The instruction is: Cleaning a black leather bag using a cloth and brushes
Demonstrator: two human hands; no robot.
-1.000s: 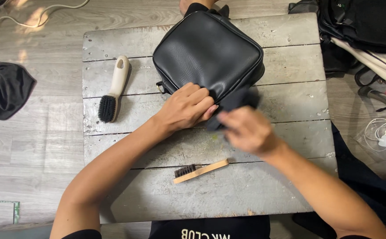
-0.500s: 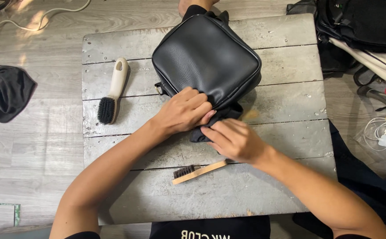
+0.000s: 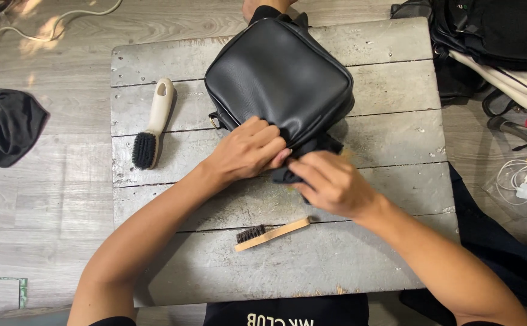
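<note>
While the black bag sits at the far middle of the grey plank surface, the left hand presses its near corner, fingers curled on it; the right hand has fingers closed on a dark cloth under that corner; a white brush lies left; a small wooden brush lies nearer; a black rag lies on the wood floor.

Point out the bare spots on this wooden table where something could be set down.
Bare planks lie right of the black bag up to the table edge, and along the near edge below the small wooden brush. A narrow strip runs left of the white-handled brush. The middle is crowded: left hand, right hand and dark cloth meet at the bag's corner.
</note>
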